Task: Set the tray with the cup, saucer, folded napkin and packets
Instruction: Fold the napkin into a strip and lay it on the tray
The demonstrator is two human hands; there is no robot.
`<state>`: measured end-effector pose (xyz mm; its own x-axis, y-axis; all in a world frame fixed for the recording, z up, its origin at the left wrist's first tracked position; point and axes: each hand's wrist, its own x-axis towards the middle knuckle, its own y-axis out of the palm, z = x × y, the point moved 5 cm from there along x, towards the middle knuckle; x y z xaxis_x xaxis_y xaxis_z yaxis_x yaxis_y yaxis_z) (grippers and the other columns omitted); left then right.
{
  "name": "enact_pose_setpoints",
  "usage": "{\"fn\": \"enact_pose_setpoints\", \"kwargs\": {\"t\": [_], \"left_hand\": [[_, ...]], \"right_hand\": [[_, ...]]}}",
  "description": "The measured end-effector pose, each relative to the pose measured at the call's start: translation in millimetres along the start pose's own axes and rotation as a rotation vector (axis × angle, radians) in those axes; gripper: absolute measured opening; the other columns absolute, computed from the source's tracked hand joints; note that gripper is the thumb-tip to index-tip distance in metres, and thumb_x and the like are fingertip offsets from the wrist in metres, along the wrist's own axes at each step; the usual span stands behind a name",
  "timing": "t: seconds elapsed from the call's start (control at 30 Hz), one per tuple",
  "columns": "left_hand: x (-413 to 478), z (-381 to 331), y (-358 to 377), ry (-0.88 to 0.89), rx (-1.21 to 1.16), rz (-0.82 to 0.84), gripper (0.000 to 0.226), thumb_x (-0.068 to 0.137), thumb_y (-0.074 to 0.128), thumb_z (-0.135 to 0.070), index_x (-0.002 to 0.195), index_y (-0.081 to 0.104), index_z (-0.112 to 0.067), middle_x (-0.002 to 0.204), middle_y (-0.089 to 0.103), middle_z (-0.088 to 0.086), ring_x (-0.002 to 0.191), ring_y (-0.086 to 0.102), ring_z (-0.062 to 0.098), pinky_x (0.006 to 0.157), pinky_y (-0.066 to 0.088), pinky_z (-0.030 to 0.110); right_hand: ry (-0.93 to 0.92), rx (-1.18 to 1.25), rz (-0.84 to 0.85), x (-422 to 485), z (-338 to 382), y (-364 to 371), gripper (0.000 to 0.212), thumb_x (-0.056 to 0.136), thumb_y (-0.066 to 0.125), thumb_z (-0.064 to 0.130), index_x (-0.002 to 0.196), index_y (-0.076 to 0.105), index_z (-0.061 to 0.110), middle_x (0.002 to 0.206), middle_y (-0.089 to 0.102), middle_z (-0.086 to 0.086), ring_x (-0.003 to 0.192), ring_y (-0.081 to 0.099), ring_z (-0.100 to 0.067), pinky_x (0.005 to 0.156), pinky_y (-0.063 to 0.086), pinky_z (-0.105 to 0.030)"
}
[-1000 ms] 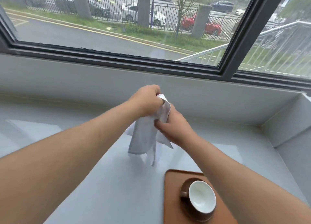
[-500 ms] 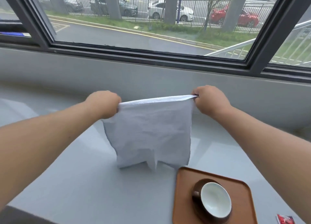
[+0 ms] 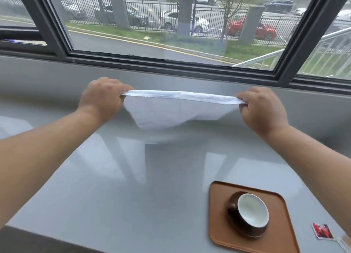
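A white cloth napkin (image 3: 171,112) is stretched in the air above the grey counter. My left hand (image 3: 103,98) grips its left corner and my right hand (image 3: 263,110) grips its right corner. The cloth sags between them and does not touch the surface. At the lower right lies a brown tray (image 3: 284,239). On it stands a brown cup (image 3: 248,214) with a white inside, on a brown saucer that the cup mostly hides. A red packet (image 3: 322,231) lies on the counter right of the tray, with another pale packet (image 3: 343,242) partly cut off beside it.
The glossy grey counter (image 3: 133,186) runs back to a low grey wall under a dark-framed window (image 3: 171,62). Its front edge shows at the lower left. Outside the glass are a road, a fence and parked cars.
My hands moved apart and pulled the bunched napkin out wide. It then rose and swung flatter, so its lower edge left the counter. The view shifted left and a red packet came into sight.
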<state>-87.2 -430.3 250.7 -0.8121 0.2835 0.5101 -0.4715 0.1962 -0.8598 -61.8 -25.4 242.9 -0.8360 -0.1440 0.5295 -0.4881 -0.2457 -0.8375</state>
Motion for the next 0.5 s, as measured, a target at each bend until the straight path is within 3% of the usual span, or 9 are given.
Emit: {"fn": "enact_pose_setpoints", "kwargs": {"t": [0.13, 0.23, 0.3, 0.37, 0.43, 0.5], "left_hand": [[-86.0, 12.2, 49.5, 0.021, -0.036, 0.295, 0.036, 0.096, 0.055, -0.013, 0.117, 0.077, -0.033, 0.105, 0.076, -0.004, 0.097, 0.061, 0.033, 0.078, 0.052, 0.042], [-161.9, 17.3, 95.7, 0.061, 0.025, 0.615, 0.039, 0.102, 0.047, -0.019, 0.123, 0.069, -0.044, 0.117, 0.071, -0.013, 0.111, 0.057, 0.021, 0.088, 0.051, 0.039], [-210.2, 20.2, 120.5, 0.056, 0.021, 0.804, 0.039, 0.100, 0.042, -0.016, 0.100, 0.069, -0.044, 0.102, 0.067, -0.014, 0.100, 0.056, 0.020, 0.082, 0.050, 0.038], [-254.0, 27.6, 143.5, -0.050, -0.019, 0.994, 0.026, 0.087, 0.039, -0.007, 0.072, 0.049, -0.026, 0.079, 0.053, -0.006, 0.074, 0.047, 0.021, 0.063, 0.040, 0.035], [-287.6, 31.9, 161.0, -0.099, -0.043, 1.174, 0.021, 0.080, 0.037, -0.006, 0.067, 0.039, -0.022, 0.075, 0.047, -0.004, 0.067, 0.039, 0.020, 0.059, 0.029, 0.033], [-305.1, 35.7, 172.2, -0.125, -0.085, 1.253, 0.022, 0.083, 0.038, -0.009, 0.067, 0.042, -0.024, 0.075, 0.046, -0.005, 0.068, 0.039, 0.018, 0.059, 0.028, 0.032]], "right_hand": [[-0.024, -0.088, 0.229, -97.3, 24.8, 45.4, 0.027, 0.083, 0.066, 0.000, 0.098, 0.081, 0.015, 0.087, 0.070, -0.009, 0.084, 0.058, -0.038, 0.071, 0.054, -0.044], [-0.116, -0.203, 0.534, -168.0, 48.7, 91.1, 0.029, 0.090, 0.056, 0.010, 0.103, 0.077, 0.026, 0.097, 0.070, 0.002, 0.091, 0.057, -0.028, 0.080, 0.050, -0.039], [-0.137, -0.209, 0.698, -208.9, 62.4, 115.9, 0.028, 0.092, 0.048, 0.013, 0.097, 0.070, 0.029, 0.099, 0.066, 0.008, 0.095, 0.054, -0.023, 0.079, 0.047, -0.035], [-0.107, -0.174, 0.844, -244.2, 74.6, 135.2, 0.025, 0.088, 0.045, 0.008, 0.079, 0.059, 0.027, 0.086, 0.057, 0.009, 0.089, 0.049, -0.022, 0.066, 0.040, -0.036], [-0.092, -0.130, 0.981, -272.2, 85.5, 152.5, 0.028, 0.081, 0.043, 0.003, 0.063, 0.039, 0.025, 0.075, 0.045, 0.008, 0.082, 0.042, -0.023, 0.052, 0.028, -0.031], [-0.097, -0.101, 1.075, -287.6, 92.2, 165.9, 0.031, 0.077, 0.043, 0.003, 0.058, 0.031, 0.024, 0.070, 0.040, 0.007, 0.077, 0.040, -0.023, 0.047, 0.020, -0.027]]}}
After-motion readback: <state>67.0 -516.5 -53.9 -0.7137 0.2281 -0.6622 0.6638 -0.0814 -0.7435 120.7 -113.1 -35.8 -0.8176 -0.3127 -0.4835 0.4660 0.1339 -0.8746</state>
